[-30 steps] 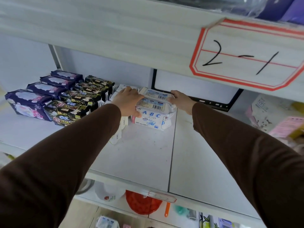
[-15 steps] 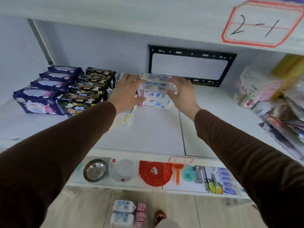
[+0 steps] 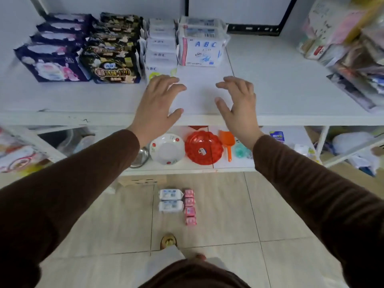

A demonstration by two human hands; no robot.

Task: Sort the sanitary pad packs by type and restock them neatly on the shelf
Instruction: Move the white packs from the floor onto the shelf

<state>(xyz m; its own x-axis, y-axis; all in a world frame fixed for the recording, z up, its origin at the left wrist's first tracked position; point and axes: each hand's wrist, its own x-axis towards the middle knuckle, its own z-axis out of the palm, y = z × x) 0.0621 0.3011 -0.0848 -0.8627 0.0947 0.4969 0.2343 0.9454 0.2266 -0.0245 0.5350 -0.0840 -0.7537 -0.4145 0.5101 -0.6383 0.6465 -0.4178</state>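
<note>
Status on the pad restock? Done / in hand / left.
Done: four sorted rows on the shelf: purple packs, black-gold packs, small white ABC packs, large ABC packs.
In hand: nothing. Left hand and right hand hover open above the shelf's front edge.
Left: two white packs and a row of pink packs lie on the floor.

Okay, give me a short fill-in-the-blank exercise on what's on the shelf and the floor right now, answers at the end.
1. Both the left hand and right hand hold ____.
2. The big white pack at the right end of the sorted rows is printed with the letters ____.
3. The small pink packs not yet shelved lie on the ____.
4. The plate beside the white bowl on the lower shelf is ____.

Missing words: nothing; ABC; floor; red
</note>
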